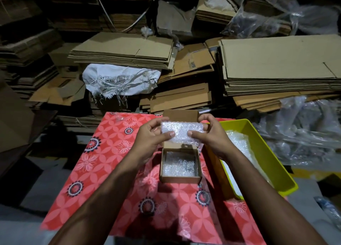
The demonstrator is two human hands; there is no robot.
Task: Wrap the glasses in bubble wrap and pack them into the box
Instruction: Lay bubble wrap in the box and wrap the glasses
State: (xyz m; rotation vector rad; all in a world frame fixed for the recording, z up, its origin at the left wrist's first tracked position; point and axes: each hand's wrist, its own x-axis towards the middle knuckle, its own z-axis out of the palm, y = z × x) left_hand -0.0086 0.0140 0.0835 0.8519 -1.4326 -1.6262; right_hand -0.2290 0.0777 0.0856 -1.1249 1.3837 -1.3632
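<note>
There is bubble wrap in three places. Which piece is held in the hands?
The bubble-wrapped bundle, pinched at its ends by the left hand and right hand above the small cardboard box; the others lie inside that box and the yellow bin.

Box mouth: the small cardboard box [180, 164] lies open upward, only bubble wrap lining its floor.
Above it: the wrapped bundle [181, 133] and both hands hang over its far edge.
Right: yellow bin [267, 150] stands just beside.
Left: bare patterned cloth [103, 152].

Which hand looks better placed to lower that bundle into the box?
Probably both: left hand and right hand each pinch an end of the bundle, held above the open box. Neither looks better placed.
</note>
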